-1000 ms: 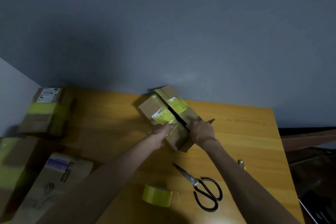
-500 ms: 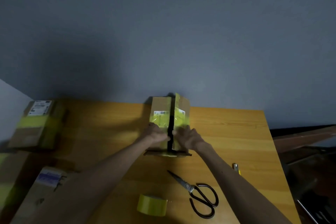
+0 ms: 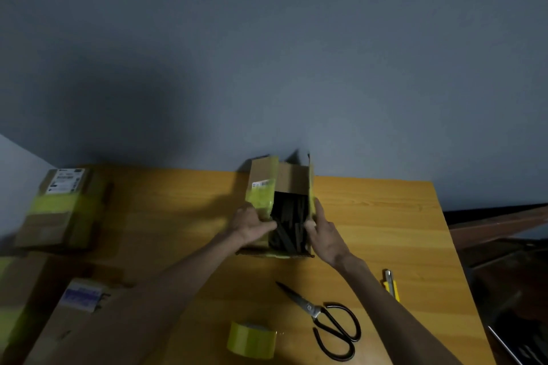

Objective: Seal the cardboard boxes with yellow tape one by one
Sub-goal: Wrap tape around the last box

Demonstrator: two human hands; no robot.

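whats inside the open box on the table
Dark, long flat pieces lie packed inside the cardboard box. What they are is too dim to tell; they cover the box bottom.

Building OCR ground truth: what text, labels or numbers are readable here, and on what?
None readable.
White barcode label, open brown cardboard box: blurred.
White shipping label, yellow-taped cardboard box far left: blurred.
Blue-printed white label, flat cardboard box near left: blurred.
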